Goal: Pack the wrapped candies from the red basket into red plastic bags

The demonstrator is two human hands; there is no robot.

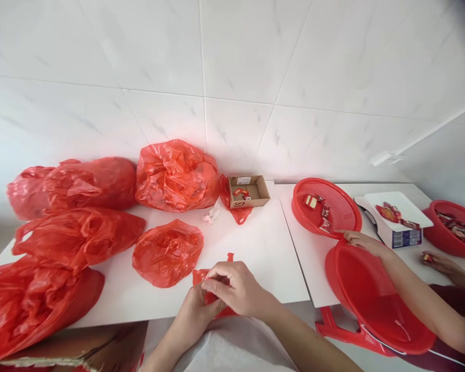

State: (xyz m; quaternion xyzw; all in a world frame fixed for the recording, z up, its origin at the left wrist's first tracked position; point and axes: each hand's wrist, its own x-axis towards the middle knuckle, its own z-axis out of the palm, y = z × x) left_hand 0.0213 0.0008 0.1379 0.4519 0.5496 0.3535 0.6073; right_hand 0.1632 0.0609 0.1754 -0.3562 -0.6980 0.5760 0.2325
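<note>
My left hand (197, 309) and my right hand (238, 290) meet at the front edge of the white table. Both have their fingers closed in a pinch on a small red plastic bag (200, 277). One strip of it sticks up behind my right knuckles, and more red film shows between and below the hands. My fingers hide most of the bag and whatever it contains. Behind and to the left of my hands, an open red plastic bag (168, 253) lies spread on the tabletop.
Several large red bags (177, 175) fill the table's left side. A cardboard box (258, 192) holds small red packets by the wall. On the right table are a red basket (335, 199) and a white scale (401, 206); a co-worker's hand (360, 240) grips another red basket (344, 274).
</note>
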